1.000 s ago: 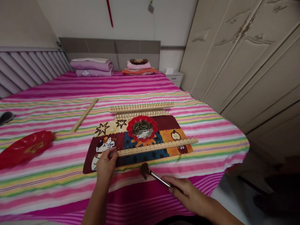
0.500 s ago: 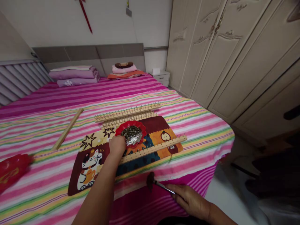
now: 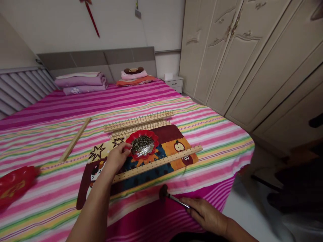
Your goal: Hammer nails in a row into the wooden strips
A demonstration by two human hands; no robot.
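My left hand [image 3: 119, 156] is at the left rim of a red scalloped dish [image 3: 128, 138], its thumb and fingers pinched together. What sits between the fingertips is too small to make out. Loose nails [image 3: 143, 146] fill the dish. In front of it, a long wooden strip [image 3: 156, 163] with a row of holes and several upright nails lies across a patterned mat [image 3: 165, 132]. My right hand [image 3: 205, 213] is closed around the metal handle of a hammer [image 3: 174, 199], whose dark head hangs by the bed's near edge.
Behind the dish lie wooden strips [image 3: 138, 125] bristling with nails. A plain wooden stick [image 3: 75, 139] and a red tray [image 3: 17, 185] are on the striped bedspread [image 3: 217, 141] to the left. Folded bedding [image 3: 82, 82] rests by the headboard; a wardrobe [image 3: 227, 60] stands right.
My left hand has shifted left and back from over the dish's edge, and its pinched fingertips now show. My right hand and the hammer have hardly moved.
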